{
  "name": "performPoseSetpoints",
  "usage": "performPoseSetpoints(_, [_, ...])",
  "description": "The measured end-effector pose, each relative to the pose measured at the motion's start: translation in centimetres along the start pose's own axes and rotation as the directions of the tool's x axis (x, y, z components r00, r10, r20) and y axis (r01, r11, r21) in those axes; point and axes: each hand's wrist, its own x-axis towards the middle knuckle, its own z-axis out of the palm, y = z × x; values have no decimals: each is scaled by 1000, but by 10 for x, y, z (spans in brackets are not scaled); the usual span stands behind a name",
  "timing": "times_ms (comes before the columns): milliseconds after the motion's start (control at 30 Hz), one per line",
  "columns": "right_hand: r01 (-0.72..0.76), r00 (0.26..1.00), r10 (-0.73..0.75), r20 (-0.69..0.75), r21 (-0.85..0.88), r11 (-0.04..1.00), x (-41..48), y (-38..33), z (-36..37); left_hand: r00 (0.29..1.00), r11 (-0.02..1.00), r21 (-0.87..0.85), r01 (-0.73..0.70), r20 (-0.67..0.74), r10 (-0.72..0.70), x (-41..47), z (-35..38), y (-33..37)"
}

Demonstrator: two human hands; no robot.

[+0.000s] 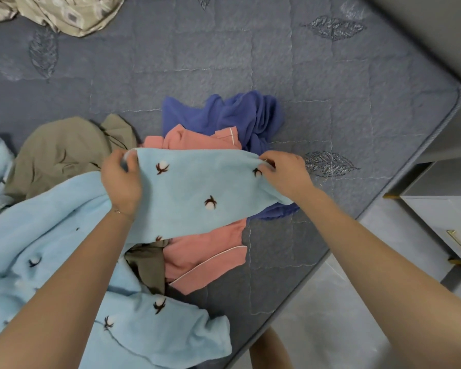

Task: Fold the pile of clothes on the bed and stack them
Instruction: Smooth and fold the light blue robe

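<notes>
light-blue garment (186, 187): cut off left | pink garment (205, 257): partly covered | patterned cloth (72, 12): cut off top

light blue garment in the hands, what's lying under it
Under the light blue garment lies a pink garment, showing above and below it, with a purple garment and an olive garment at the edges. The pink one's middle is covered.
</notes>
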Motion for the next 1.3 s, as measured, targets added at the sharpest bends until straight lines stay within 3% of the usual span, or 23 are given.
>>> performPoseSetpoints(200, [122, 987, -125, -103, -31, 992, 3, -40, 3, 957, 913, 290, -288, 46, 288, -18, -4, -4])
performPoseSetpoints(433, [282, 949, -293, -114, -102, 954, -12, -102, 20, 932, 821, 443, -361, 129, 340, -51, -32, -6])
performPoseSetpoints(633, [391, 914, -404, -43, -171, 904, -38, -149, 49, 945, 782, 541, -308, 82, 316, -82, -72, -55])
performPoseSetpoints(933, [476, 880, -465, 99, -187, 859, -95, -230, 120, 987, 838, 532, -121, -27, 159, -133, -161, -137])
performPoseSetpoints(1300, [660, 750, -608, 263, -222, 718, -165, -323, 217, 993, 828, 551, 108, -96, -66, -207, -260, -267])
